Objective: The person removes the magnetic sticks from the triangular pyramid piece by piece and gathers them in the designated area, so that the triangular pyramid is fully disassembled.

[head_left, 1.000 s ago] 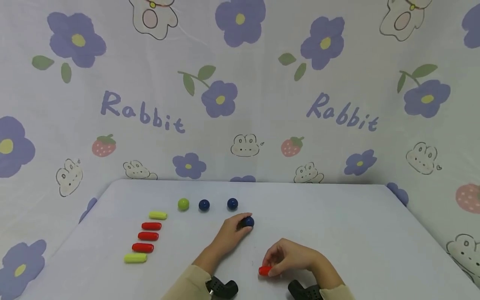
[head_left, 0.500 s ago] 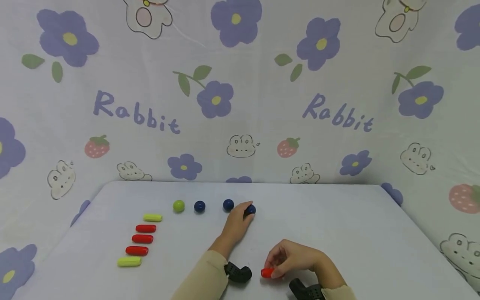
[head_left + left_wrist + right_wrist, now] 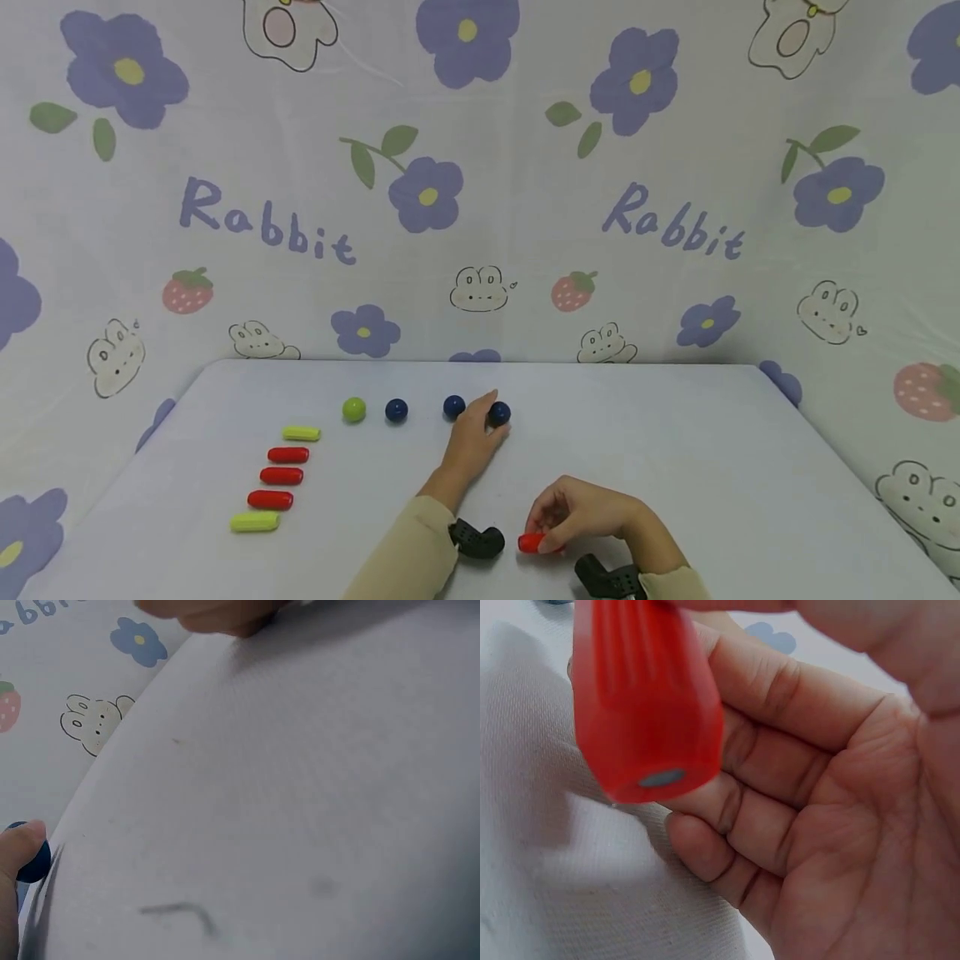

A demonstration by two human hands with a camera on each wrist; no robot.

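At the back middle of the table, my left hand (image 3: 472,437) holds a dark blue ball (image 3: 500,413) between fingers and thumb. In the left wrist view, the thumb lies over part of that blue ball (image 3: 35,864). My right hand (image 3: 588,512) pinches a short red magnetic stick (image 3: 531,543) low over the front of the table. Up close in the right wrist view, the red magnetic stick (image 3: 649,697) has ridged sides and a grey disc in its end. Another dark blue ball (image 3: 453,407) sits just left of my left hand.
Farther left along the back are a dark blue ball (image 3: 396,410) and a green ball (image 3: 354,409). A slanting column at the left holds red sticks (image 3: 281,476) between two yellow-green sticks (image 3: 255,522). A patterned cloth (image 3: 525,242) hangs behind the white table (image 3: 712,467).
My left hand has moved the dark blue ball toward the back, level with the other balls. The right hand stays in place with the red magnetic stick. The head view has shifted slightly.
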